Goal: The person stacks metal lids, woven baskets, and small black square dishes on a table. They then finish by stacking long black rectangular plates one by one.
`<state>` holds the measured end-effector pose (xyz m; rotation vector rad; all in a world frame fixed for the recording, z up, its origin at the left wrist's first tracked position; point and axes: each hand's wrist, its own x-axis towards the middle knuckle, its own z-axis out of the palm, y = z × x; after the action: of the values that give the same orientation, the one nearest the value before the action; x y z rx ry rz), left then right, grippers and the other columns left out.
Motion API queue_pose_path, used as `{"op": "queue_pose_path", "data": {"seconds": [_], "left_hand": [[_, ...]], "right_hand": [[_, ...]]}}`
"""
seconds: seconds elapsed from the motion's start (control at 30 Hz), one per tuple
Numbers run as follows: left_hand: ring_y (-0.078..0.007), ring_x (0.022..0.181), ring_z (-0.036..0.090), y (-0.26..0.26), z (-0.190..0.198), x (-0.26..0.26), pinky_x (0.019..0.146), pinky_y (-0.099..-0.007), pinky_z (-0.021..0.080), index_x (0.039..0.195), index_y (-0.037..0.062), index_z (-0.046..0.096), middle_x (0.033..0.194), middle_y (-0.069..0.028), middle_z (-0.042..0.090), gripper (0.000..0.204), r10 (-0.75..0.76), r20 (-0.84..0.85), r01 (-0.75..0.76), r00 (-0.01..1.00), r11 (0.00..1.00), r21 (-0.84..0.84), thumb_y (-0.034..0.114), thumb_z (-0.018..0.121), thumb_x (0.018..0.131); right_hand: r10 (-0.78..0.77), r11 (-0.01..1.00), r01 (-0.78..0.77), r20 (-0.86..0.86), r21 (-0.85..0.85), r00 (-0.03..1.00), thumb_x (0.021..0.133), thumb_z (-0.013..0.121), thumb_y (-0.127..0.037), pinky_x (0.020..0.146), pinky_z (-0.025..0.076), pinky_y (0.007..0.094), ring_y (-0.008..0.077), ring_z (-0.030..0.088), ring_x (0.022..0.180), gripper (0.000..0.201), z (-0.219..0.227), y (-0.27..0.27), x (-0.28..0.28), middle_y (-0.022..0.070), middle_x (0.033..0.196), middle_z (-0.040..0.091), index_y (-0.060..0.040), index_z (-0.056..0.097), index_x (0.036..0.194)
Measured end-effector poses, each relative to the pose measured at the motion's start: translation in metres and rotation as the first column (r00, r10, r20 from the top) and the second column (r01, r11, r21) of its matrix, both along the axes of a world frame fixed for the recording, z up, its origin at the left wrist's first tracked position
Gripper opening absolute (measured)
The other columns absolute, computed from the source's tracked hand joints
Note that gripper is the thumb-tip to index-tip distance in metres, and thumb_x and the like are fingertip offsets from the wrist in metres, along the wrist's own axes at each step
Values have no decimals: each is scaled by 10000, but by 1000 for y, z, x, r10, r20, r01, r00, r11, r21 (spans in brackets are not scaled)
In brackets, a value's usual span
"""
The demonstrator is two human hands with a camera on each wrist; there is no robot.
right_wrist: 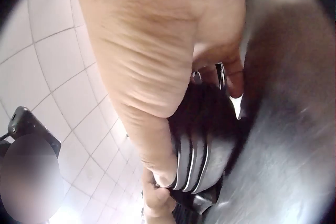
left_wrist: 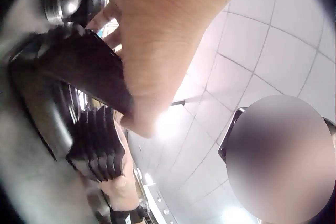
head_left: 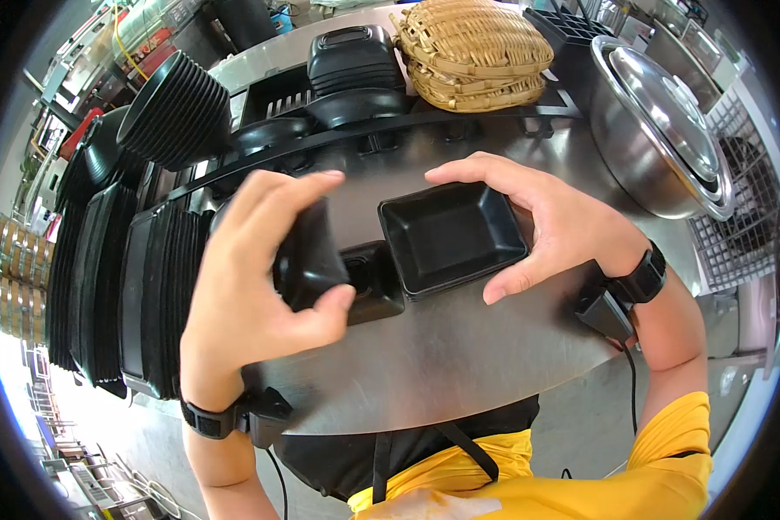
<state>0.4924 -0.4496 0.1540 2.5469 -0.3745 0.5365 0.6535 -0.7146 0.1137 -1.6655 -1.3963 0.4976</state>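
head view: steel counter [head_left: 459,355], brushed and glossy. right hand [head_left: 555,225] grips a small stack of black rectangular trays [head_left: 452,236], smooth matte plastic with rounded corners and raised rims; fingers curl over the far edge, thumb hooks the near edge. stack is lifted just above the counter, open side tilted toward the camera, long axis running left to right across the counter. left hand [head_left: 251,277] holds a second black tray [head_left: 308,260] turned nearly on edge, fingers arched over its top, thumb pressed under its lower corner; its open face cannot be made out. between the two, another black tray [head_left: 371,284] lies on the counter. behind: rows of ribbed black bowls [head_left: 178,108] and upright trays [head_left: 130,295] at left, a woven bamboo basket [head_left: 472,54], a steel bowl with lid [head_left: 659,130] at right.

left wrist view: palm [left_wrist: 163,50] close and blurred, clamped on a dark tray edge [left_wrist: 89,71] that slants down to the right; ribbed black stack [left_wrist: 97,145] below it.

right wrist view: hand [right_wrist: 157,61] fills the picture, fingers wrapped over the nested tray rims [right_wrist: 197,155], which show as thin grey layered bands; metal counter [right_wrist: 294,129] alongside at right.
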Motion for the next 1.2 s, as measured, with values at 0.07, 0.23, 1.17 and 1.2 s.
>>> {"op": "queue_pose_path", "data": {"seconds": [0.07,0.23,1.17,1.2], "left_hand": [[-247,887,583,9,8,-2,760,-330,463,1187,17,664,1004,-119,603,634,40,103,-40,994,999,2,292,742,621],[-208,1071,573,11,-9,-6,936,-324,465,1264,-91,545,1216,-167,554,816,154,290,10,945,868,-496,523,777,779],[-391,1100,547,-5,-15,-1,992,-423,451,1231,-52,570,1195,-198,563,815,-66,-370,125,927,982,139,300,910,580],[-371,1072,560,-5,-14,-1,967,-414,458,1225,-42,583,1169,-182,571,767,-64,-344,106,937,989,104,257,881,584]], "right_hand": [[13,1000,-13,-14,1,1000,692,922,-283,981,470,317,174,557,1167,936,0,0,1,70,1301,553,-96,444,1475],[20,1000,-21,87,7,996,700,922,-295,1011,466,329,201,555,1200,982,-2,-1,3,101,1332,537,-84,401,1505],[33,999,-34,-237,-1,971,719,890,-199,908,488,281,112,574,1055,864,4,2,-3,44,1214,574,-95,431,1443],[7,998,-23,-251,-61,968,686,907,-200,1006,423,297,140,514,1173,932,7,1,-3,58,1302,519,-67,413,1466]]}}
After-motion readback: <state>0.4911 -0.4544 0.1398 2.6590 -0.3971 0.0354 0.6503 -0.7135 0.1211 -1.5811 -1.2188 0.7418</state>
